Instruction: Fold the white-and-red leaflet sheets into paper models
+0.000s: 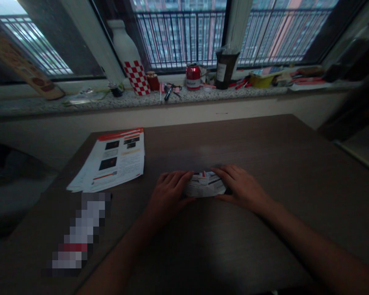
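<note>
A wide window [184, 41] is filling the top of the view, and a dark wood-grained desk [249, 139] is stretching out below it. The desk's far edge is running along the wall, its left edge is slanting toward the lower left, and its right edge is angling away from the far corner. Between window and desk, a speckled sill [92, 97] is carrying a row of things, the tall checkered bottle [129, 59] among them.

Printed papers [117, 159] are lying in a stack near the desk's far left corner, and a pixelated object [80, 233] is lying just nearer — what it is, I cannot tell. Near the middle, the left hand [170, 190] and the right hand [238, 186] are facing each other, pinching opposite ends of a folded paper [204, 189], fingers curling over its far side and thumbs resting toward its near side. The folded paper is sitting directly between them — whether it is touching the desk, I cannot tell.

Open wood is spreading from the fingers to the far edge, and more widely to the right; leftward, the papers and pixelated object are narrowing the room. On the sill, a small red can [193, 77] is standing upright.
</note>
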{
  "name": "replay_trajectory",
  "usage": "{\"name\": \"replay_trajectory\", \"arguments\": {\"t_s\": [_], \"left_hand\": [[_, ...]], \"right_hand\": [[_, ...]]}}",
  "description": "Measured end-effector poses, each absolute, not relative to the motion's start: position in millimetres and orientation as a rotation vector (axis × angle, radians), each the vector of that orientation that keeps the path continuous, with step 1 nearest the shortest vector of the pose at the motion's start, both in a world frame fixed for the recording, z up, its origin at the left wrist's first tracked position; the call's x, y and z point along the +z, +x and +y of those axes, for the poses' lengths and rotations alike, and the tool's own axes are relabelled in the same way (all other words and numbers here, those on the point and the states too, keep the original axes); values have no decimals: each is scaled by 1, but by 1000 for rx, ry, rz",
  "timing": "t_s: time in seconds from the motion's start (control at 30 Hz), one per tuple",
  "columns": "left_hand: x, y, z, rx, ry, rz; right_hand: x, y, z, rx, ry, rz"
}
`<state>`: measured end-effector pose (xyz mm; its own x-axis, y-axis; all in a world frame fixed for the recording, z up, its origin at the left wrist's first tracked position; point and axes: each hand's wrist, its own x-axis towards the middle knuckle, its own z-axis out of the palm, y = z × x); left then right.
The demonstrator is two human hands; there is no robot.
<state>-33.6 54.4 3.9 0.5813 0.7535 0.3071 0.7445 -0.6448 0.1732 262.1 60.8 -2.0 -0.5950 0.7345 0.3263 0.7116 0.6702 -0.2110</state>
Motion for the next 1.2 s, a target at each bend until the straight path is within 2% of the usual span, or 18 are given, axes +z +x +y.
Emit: {"name": "replay_trajectory", "arguments": {"t_s": [1.2], "left_hand": [[1, -31, 54, 681, 2799, 1308]], "right_hand": [[-5, 262, 63, 116, -1114, -2442]]}}
